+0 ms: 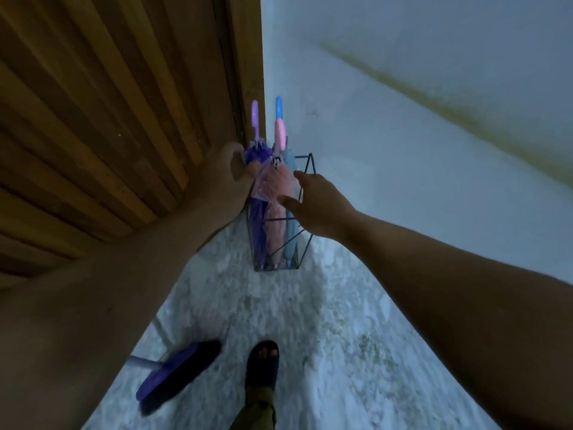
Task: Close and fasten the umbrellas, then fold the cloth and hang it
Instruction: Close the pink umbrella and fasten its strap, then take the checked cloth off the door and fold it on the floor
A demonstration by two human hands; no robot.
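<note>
Three folded umbrellas stand handle-up in a black wire stand (305, 169) against the wall: a purple umbrella (256, 156) on the left, a pink umbrella (276, 193) in the middle and a light blue umbrella (290, 231) on the right. My left hand (228, 169) curls round the top of the purple umbrella's canopy. My right hand (316, 203) reaches in from the right with its fingers spread, its fingertips touching the pink canopy. No cloth is in view.
A ribbed wooden door (108, 119) fills the left side, a pale wall (403, 119) the right. On the rough grey floor lie a purple broom head (176, 373) with a pale handle and my sandalled foot (262, 364).
</note>
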